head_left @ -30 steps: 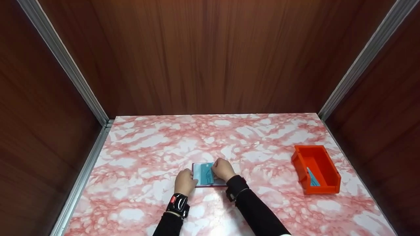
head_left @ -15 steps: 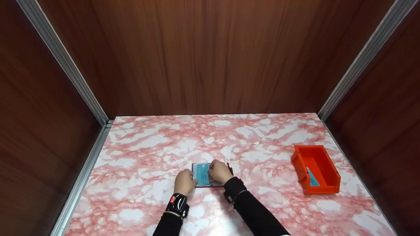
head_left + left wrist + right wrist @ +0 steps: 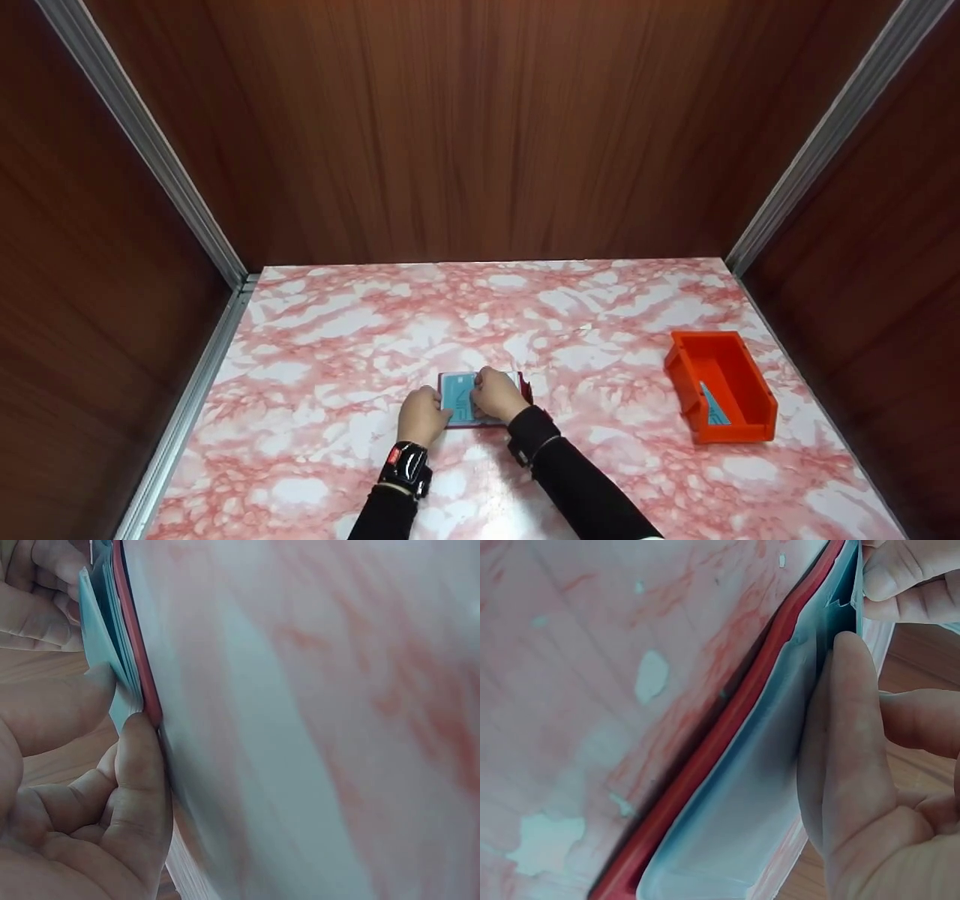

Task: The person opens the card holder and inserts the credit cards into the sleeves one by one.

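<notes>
A card holder (image 3: 516, 375) with a red cover and clear plastic sleeves (image 3: 727, 787) lies spread on the table in the head view. A teal card (image 3: 455, 396) with dark lettering covers its left half. My left hand (image 3: 422, 415) grips the holder's left edge; in the left wrist view its thumb presses on the card (image 3: 97, 645) and a finger lies at the red cover (image 3: 142, 675). My right hand (image 3: 496, 394) pinches the card's right edge. In the right wrist view my right fingers (image 3: 851, 690) reach between card and sleeve, and part of the card is hidden.
An orange bin (image 3: 739, 433) stands at the table's right, with another teal card (image 3: 714, 405) leaning inside. Brown wood-grain panels (image 3: 480, 135) and metal rails (image 3: 150, 142) enclose the pink marbled table (image 3: 337, 330).
The right hand and the teal card have shifted left across the holder, bringing the card close to my left thumb. More of the holder's right side shows. The left hand stays put.
</notes>
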The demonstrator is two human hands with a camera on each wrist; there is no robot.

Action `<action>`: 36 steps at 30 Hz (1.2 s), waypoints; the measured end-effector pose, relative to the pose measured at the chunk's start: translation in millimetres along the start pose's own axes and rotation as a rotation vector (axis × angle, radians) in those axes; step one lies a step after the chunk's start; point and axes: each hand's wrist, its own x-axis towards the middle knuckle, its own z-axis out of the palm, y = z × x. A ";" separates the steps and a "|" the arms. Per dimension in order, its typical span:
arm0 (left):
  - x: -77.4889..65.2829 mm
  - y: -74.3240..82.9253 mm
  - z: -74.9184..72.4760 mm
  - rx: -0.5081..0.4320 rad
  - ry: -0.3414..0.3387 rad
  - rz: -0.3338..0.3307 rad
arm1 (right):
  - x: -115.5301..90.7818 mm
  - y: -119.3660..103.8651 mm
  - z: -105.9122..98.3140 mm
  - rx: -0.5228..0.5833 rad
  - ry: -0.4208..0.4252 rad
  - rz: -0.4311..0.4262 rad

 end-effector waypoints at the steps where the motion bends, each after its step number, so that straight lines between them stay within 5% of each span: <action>1: -0.3 0.4 -0.2 -0.001 0.002 0.001 | -0.3 0.4 -0.2 -0.002 0.001 -0.003; 16: 0.4 1.5 -0.4 -0.002 -0.008 -0.021 | -3.2 2.0 -11.6 0.020 0.004 -0.021; 26: -0.6 1.0 0.4 -0.004 0.000 -0.015 | -0.9 9.7 -25.0 -0.130 0.123 -0.134; 36: -0.6 -0.5 0.3 -0.008 0.001 0.001 | -3.5 15.6 -33.2 -0.210 0.204 -0.153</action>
